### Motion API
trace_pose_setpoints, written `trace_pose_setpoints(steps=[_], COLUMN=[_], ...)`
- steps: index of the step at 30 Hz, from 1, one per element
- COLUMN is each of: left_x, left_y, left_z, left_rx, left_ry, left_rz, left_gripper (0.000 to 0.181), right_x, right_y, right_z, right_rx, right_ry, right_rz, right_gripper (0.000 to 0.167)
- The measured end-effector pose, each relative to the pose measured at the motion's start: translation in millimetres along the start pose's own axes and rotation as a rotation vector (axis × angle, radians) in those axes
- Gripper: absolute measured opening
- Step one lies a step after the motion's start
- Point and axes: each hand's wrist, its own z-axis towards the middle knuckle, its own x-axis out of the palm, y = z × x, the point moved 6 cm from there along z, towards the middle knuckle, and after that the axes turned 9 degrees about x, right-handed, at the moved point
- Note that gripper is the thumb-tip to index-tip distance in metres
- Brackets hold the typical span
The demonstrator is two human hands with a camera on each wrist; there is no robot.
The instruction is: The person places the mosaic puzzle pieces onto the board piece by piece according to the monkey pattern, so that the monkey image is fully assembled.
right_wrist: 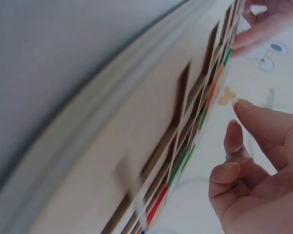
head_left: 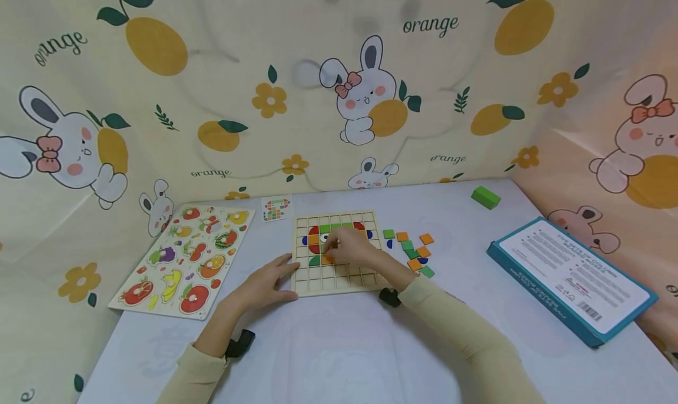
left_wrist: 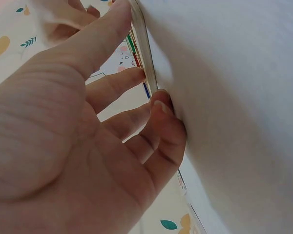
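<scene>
A wooden grid board (head_left: pixel 318 285) lies on the table, holding coloured tiles in a pattern. My left hand (head_left: pixel 267 283) rests at its front left corner; in the left wrist view, that hand's thumb (left_wrist: pixel 105 36) touches the board's edge. Above the tiles hovers my right hand (head_left: pixel 349 248), covering part of the pattern. The right wrist view shows its thumb (right_wrist: pixel 256 117) and forefinger (right_wrist: pixel 234 139) slightly apart, with no tile visible between them. An orange tile (head_left: pixel 327 260) shows just below the right fingertips. Beside it sits a green leaf-shaped tile (head_left: pixel 315 261).
Loose orange, green and blue tiles (head_left: pixel 410 254) lie right of the board. A pattern card (head_left: pixel 276 208) is behind it. On the left lies a fruit puzzle board (head_left: pixel 185 262). A blue-edged box (head_left: pixel 572 280) and a green block (head_left: pixel 485 198) are on the right.
</scene>
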Motion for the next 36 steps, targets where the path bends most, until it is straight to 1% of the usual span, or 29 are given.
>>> trace_pose_setpoints(steps=[3, 6, 7, 10, 13, 15, 17, 20, 24, 28, 32, 36], left_x=[0.3, 0.3, 0.4, 0.4, 0.4, 0.2, -0.2, -1.0, -1.8, -2.2, -1.0, -0.5], left_y=[-0.5, -1.2, -1.4, -2.4, -4.1, -5.0, -5.5, -4.6, -3.1, -3.4, -3.2, -2.6], left_z=[0.2, -0.1, -0.5, -1.7, -2.6, -2.5, -2.0, -1.1, -0.9, -0.8, -0.6, -1.0], left_rx=[-0.009, -0.008, -0.008, -0.010, -0.009, -0.012, -0.015, -0.025, -0.028, -0.016, -0.003, -0.004], left_ry=[-0.002, -0.005, -0.004, 0.000, 0.003, 0.004, 0.004, 0.005, 0.003, 0.000, 0.003, 0.002], left_rz=[0.004, 0.011, 0.012, 0.010, 0.005, -0.002, -0.007, -0.004, 0.000, -0.009, -0.006, -0.006], left_gripper=[0.073, 0.072, 0.072, 0.072, 0.072, 0.072, 0.072, 0.073, 0.073, 0.073, 0.073, 0.073], right_x=[-13.7, -25.5, -29.5, -44.2, -62.5, -74.5, -85.1, -94.3, -95.5, -91.6, -85.1, -79.1], right_y=[-13.3, -33.6, -41.6, -67.4, -95.5, -113.7, -129.5, -145.1, -149.0, -144.3, -141.4, -141.3], right_z=[-14.5, -30.2, -35.9, -54.6, -74.3, -86.2, -97.0, -109.4, -118.3, -119.0, -116.3, -113.1], right_rx=[-0.003, -0.021, -0.009, 0.050, 0.146, 0.195, 0.229, 0.241, 0.206, 0.185, 0.206, 0.240], right_ry=[-0.001, 0.000, 0.000, -0.016, -0.039, -0.049, -0.051, -0.035, -0.006, -0.017, -0.028, -0.031], right_rz=[0.018, 0.027, 0.040, 0.077, 0.104, 0.114, 0.121, 0.134, 0.166, 0.152, 0.104, 0.078], right_gripper=[0.006, 0.006, 0.007, 0.009, 0.011, 0.013, 0.015, 0.017, 0.024, 0.028, 0.025, 0.022])
